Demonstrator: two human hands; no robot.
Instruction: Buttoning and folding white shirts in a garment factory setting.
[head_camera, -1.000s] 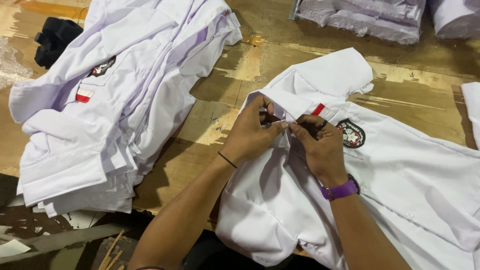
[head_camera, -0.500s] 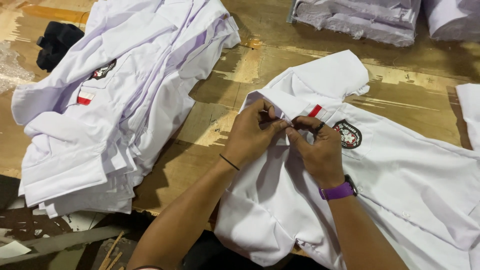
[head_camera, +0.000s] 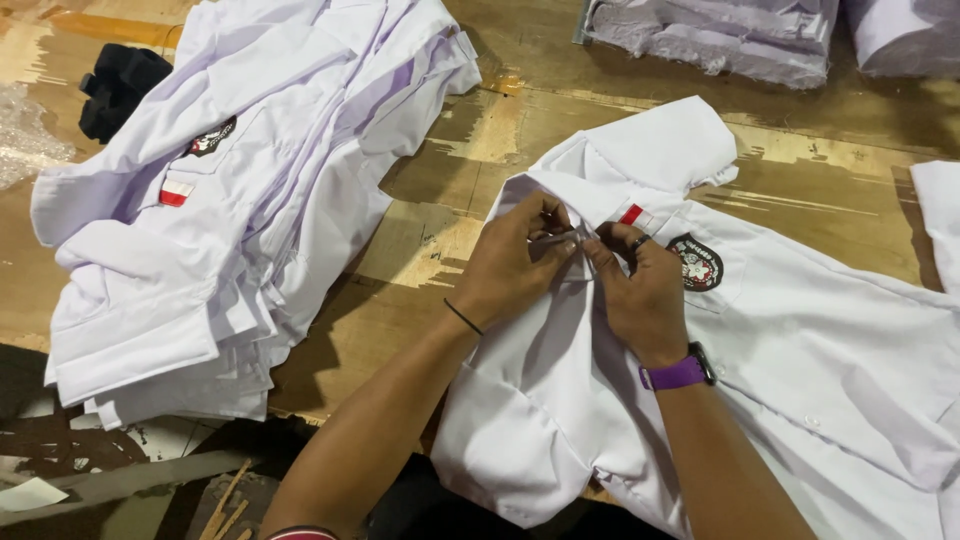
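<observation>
L hand (head_camera: 512, 262) & R hand (head_camera: 640, 295) meet at front of white shirt (head_camera: 800, 360), fingertips pinching its fabric. Shirt pile (head_camera: 230, 200) lies well apart on wooden table (head_camera: 420, 250)

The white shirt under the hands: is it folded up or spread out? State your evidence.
Spread out. The white shirt lies flat across the wooden table, sleeve extended; left hand and right hand pinch its front near the collar.

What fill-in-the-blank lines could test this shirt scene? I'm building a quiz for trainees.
1. Both hands pinch the white shirt near its ____.
2. The right hand has a ____ band at its wrist.
3. The pile of shirts lies to the person's ____.
4. The left hand wears a thin ____ band at the wrist.

Missing words: collar; purple; left; black
</observation>
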